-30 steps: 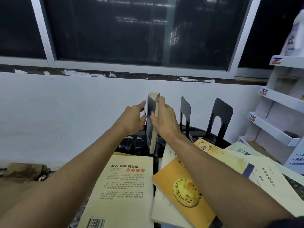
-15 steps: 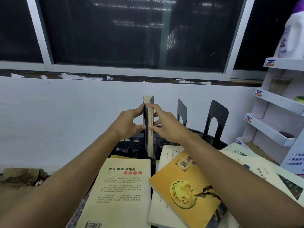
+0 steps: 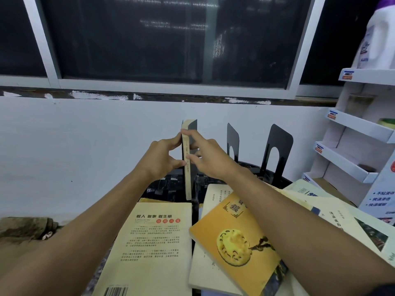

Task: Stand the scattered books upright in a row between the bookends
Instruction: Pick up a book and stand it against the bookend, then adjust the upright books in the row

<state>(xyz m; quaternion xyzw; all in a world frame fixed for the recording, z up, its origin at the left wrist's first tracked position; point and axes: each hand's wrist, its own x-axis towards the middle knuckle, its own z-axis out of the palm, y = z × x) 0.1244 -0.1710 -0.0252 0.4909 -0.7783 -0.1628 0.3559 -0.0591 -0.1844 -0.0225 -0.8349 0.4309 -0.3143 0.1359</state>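
Head view: a thin book (image 3: 188, 167) stands straight up on the dark desk (image 3: 164, 186), close to the white wall (image 3: 85, 135). Its pale spine faces the camera. The left hand (image 3: 161, 159) touches the book's left side with its thumb and first finger. The right hand (image 3: 211, 160) touches the right side, with one finger laid over the spine near the top. Each grip is narrow, and the two hands hold the book between them. The dark strip just behind the spine may be the book's cover, but it is hard to tell. A black bookend (image 3: 233, 139) stands just right of the right hand, and a second bookend (image 3: 280, 146) stands further right. The thin book is left of both, not between them. Other books lie flat nearer the camera. There is a cream book (image 3: 154, 248) with a barcode, and an orange book (image 3: 235, 238) with a round yellow picture resting on a white book (image 3: 213, 195). Pale books (image 3: 333, 214) lie beyond the right arm. A white shelf rack (image 3: 352, 127) stands at the right with a white bottle (image 3: 376, 39) on top.
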